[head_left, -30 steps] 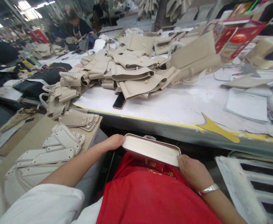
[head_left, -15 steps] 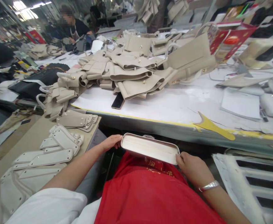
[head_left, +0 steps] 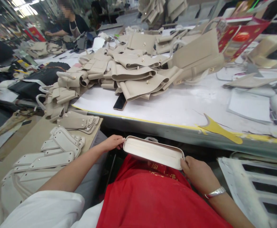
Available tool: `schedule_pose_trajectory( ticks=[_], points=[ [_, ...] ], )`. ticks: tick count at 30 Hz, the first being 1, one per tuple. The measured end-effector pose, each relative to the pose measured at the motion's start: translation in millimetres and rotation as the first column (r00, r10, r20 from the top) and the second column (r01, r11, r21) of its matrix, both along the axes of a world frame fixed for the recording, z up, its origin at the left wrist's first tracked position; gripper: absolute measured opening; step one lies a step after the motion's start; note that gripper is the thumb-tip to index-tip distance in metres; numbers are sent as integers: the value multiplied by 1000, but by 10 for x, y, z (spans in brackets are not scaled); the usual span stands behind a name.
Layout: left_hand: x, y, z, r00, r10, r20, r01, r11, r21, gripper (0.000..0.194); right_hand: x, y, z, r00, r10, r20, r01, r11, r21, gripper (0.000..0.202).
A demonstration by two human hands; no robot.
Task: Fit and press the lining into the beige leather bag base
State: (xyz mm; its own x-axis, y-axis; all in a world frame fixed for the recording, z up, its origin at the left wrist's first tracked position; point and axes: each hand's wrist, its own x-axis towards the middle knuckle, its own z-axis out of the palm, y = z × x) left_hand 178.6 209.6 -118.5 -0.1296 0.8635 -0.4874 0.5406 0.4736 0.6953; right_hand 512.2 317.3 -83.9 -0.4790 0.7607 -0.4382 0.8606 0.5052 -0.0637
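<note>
Between my two hands, just above my red apron, is a long, shallow off-white piece with rounded corners and a raised rim, like a bag base [head_left: 154, 152]. Its hollow side faces up toward me, and it slants down to the right. My left hand [head_left: 114, 142] pinches the left end at the rim. My right hand [head_left: 197, 169] grips the right end, thumb near the corner, with a silver bracelet at the wrist. Both hands are closed on the piece; its underside is hidden.
Ahead runs a white-topped table [head_left: 171, 110] with a heap of beige bag bodies [head_left: 138, 76], a phone [head_left: 120, 102] and a yellow strip [head_left: 220, 129]. At left, a board carries riveted pale bag parts [head_left: 52, 160]. A slatted white rack [head_left: 259, 183] stands right. A co-worker [head_left: 73, 23] is far left.
The bag base and my right hand have shifted very slightly right and down in view. The co-worker has moved, one arm now stretched to the left. Both my hands keep their hold.
</note>
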Motion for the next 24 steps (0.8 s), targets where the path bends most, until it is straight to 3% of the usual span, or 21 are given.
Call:
schedule_pose_trajectory(
  ticks=[4,6,11,15,18,21,24],
  points=[
    [-56,-22,-127,926,147,347,-149,989,-22,42,5,21,11,1000,-19,-8,18,1000,-22,32],
    [-34,-19,-163,904,191,382,-191,981,-37,43,1,31,17,1000,-7,1,7,999,-36,31],
    [2,-14,-130,971,184,155,-184,983,-15,43,-26,43,-2,1000,-10,12,11,998,-62,33],
    [-27,-6,-92,988,58,143,-61,998,20,41,-20,-24,-13,997,-74,-10,74,997,-6,38],
    [-7,47,-101,984,-78,-158,96,989,108,38,-8,-68,-11,993,-116,-21,117,992,47,37],
    [253,102,-68,859,-92,-503,281,906,315,30,-21,-96,-9,986,-165,-11,165,982,95,36],
    [792,156,7,784,-156,-601,533,665,523,22,-53,-124,-8,984,-177,-12,177,977,118,35]
  ],
)
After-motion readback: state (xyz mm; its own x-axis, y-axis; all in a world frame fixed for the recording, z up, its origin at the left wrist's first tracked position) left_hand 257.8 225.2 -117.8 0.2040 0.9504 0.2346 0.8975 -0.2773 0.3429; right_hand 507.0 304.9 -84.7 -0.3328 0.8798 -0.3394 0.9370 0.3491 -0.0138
